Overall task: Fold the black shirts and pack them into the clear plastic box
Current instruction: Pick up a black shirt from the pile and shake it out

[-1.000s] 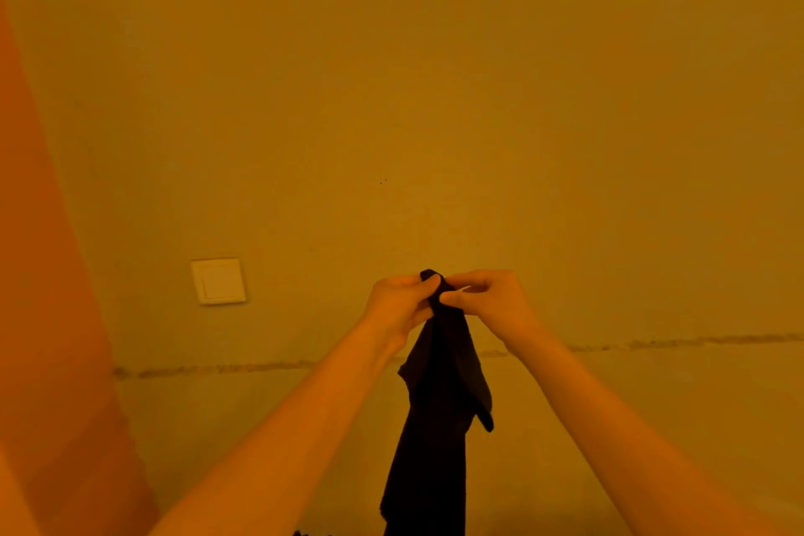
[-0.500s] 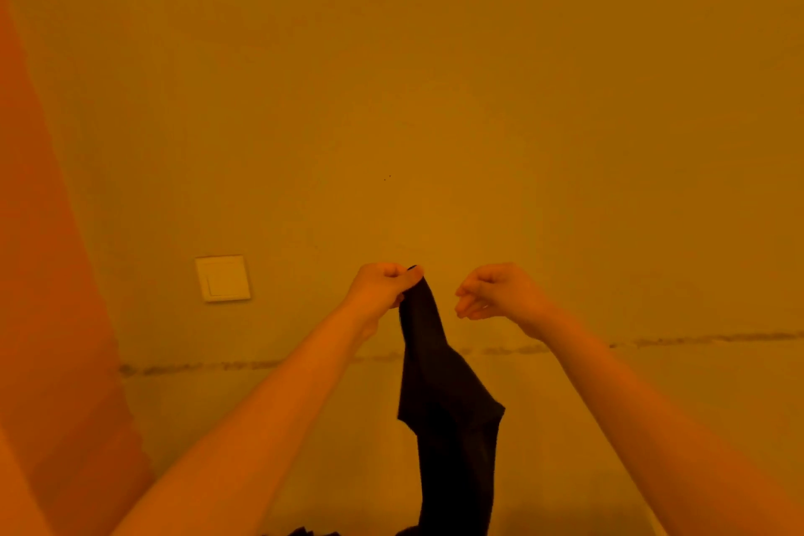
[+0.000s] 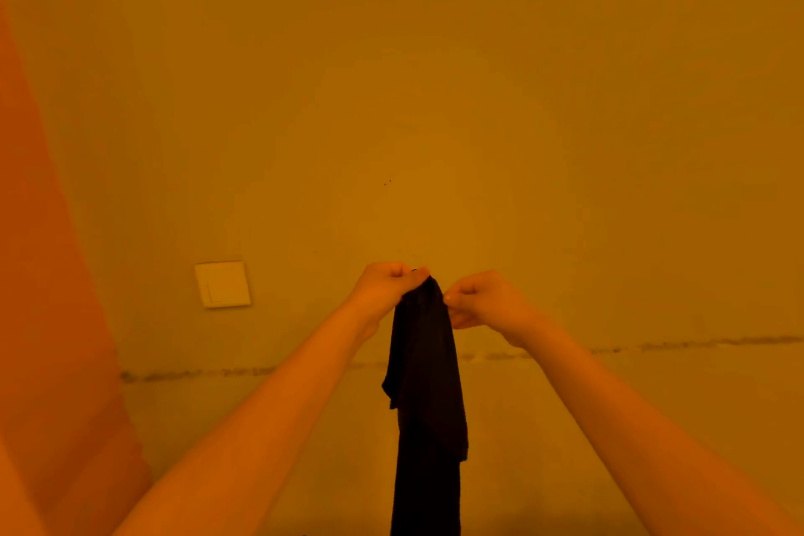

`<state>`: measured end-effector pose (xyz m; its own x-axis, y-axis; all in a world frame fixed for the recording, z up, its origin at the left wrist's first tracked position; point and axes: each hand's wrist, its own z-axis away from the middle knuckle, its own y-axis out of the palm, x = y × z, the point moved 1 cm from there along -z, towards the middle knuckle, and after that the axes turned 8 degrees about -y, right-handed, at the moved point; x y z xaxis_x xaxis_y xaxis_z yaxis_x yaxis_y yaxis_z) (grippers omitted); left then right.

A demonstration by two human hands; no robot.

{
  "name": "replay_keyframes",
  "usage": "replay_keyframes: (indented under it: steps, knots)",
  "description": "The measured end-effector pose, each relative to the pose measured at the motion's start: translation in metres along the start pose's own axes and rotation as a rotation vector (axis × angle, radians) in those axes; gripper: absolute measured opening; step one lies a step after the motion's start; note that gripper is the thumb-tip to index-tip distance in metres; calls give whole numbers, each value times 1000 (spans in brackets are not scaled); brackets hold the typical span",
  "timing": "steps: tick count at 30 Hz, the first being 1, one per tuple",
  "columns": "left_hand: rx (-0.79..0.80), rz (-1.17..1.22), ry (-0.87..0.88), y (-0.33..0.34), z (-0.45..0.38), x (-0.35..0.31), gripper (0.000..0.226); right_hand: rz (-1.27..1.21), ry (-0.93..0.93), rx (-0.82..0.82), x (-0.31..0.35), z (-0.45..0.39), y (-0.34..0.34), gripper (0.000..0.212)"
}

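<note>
From the head view we see one black shirt (image 3: 428,383) hanging straight down in front of a yellow-lit wall (image 3: 478,100), its lower end running out of the frame at 6 o'clock. Our left hand (image 3: 385,289) grips the shirt's top edge with curled fingers, at about 10 o'clock from the cloth's middle. Our right hand (image 3: 485,302) sits just beside it at 2 o'clock, fingers curled tight against the fabric's right edge; whether it pinches the cloth we cannot tell. A wall switch (image 3: 222,284) sits at 9 o'clock of the hands.
</note>
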<state>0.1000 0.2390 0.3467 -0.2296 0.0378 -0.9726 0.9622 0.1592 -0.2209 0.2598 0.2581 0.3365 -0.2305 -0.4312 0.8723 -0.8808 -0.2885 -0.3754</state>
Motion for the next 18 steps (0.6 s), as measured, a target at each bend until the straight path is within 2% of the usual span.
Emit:
replay_keyframes:
  steps: [7,11,13,16,18]
  knots:
    - [81,1,45,4,2,-7,27,-237,60,-67,-6,-3,2,29]
    - [37,12,49,5,1,-9,29,-362,89,-175,-2,-3,1,31]
    - [36,18,54,4,0,-10,28,-309,39,-118,2,-1,-2,32]
    - [101,63,32,8,2,-14,23,-146,-31,26,5,1,1,14]
    - [110,38,40,8,4,-18,23,-94,-25,41,4,0,-1,13]
